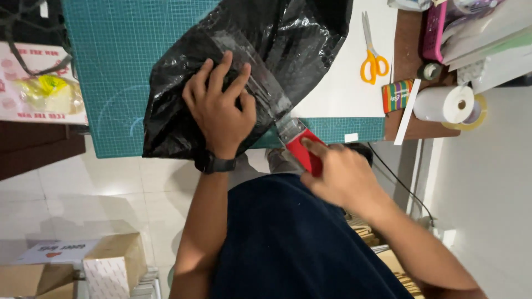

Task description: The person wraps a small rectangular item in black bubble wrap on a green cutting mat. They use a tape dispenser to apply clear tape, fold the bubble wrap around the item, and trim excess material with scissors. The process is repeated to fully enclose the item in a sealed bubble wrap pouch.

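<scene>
The left hand [220, 108] is laid palm down on a black plastic parcel [244, 66], its fingers spread wide and pressed flat into the crinkled film, nothing being gripped; a dark watch [215, 164] is worn at the wrist, and the forearm is extended straight up from the body. The right hand [339, 174] is closed around the red handle of a tape dispenser [299, 145], the fingers curled tight and the thumb laid along the handle, with the forearm angled in from the lower right. The dispenser's metal head is set against the lower edge of the parcel, where a strip of clear glossy tape [260, 75] is seen running diagonally across the wrinkled, shiny black wrap. The parcel is rested on a teal cutting mat [111, 66] printed with a fine grid, its lower part overhanging the near edge of the table. Orange-handled scissors [372, 58] are laid on a white surface to the right, well apart from the parcel, and a white paper roll [443, 103] is seen further right. Cardboard boxes [105, 266] are stood on the pale tiled floor below.
</scene>
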